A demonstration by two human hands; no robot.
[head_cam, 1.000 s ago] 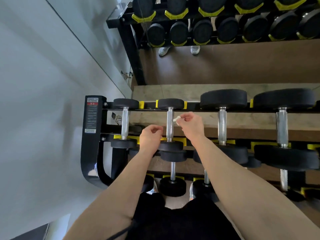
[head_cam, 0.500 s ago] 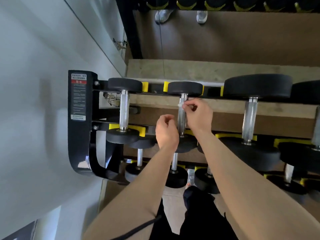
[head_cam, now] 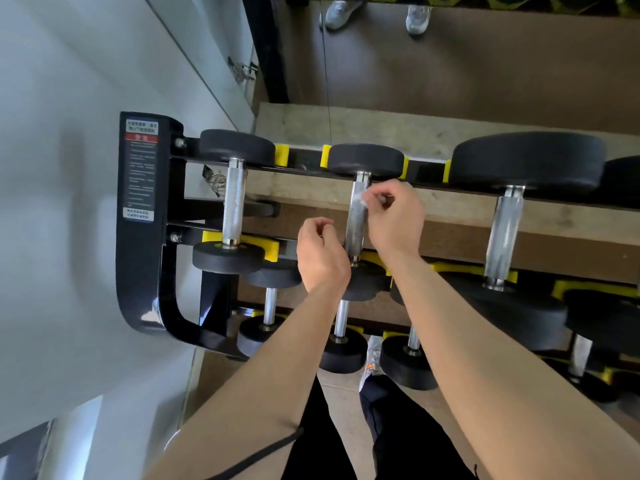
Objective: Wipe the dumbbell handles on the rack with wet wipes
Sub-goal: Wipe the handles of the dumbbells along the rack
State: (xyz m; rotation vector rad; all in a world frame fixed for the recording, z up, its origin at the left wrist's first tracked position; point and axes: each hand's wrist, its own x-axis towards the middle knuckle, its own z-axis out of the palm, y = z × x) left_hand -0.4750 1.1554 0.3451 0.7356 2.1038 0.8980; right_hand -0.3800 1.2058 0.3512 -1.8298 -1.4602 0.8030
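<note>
A black rack with yellow cradles holds black dumbbells with knurled steel handles. My right hand pinches a small white wet wipe against the upper part of the second dumbbell's handle on the top tier. My left hand hovers just left of that handle, fingers curled, with nothing seen in it. The first dumbbell's handle stands to the left and a larger dumbbell's handle to the right.
A white wall runs close along the rack's left end. Lower tiers carry smaller dumbbells in front of my legs. A mirror behind the rack reflects two shoes.
My view has drawn closer to the rack. Both hands stay at the second dumbbell's handle, the right one still holding the wipe near its top.
</note>
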